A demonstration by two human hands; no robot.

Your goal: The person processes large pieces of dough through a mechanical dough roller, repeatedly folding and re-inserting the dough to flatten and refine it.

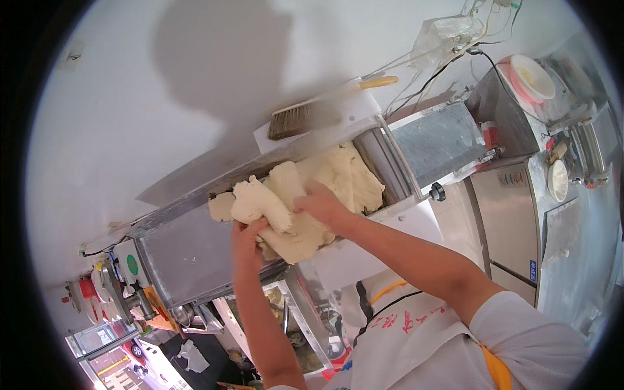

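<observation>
White short sleeve (530, 331); dough (262, 200), left hand (247, 242) pinching its edge, right hand (323, 207) against it (grip unclear), presumably supporting loose folds.

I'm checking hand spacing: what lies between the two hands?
Pale dough lies between the left hand and the right hand, as the head view shows.

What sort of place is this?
Probably a bakery or other dough-making kitchen: there's a heap of pale dough on a long metal machine, plus a bristle brush.

Brush (294, 121) behind dough (284, 179)
</observation>
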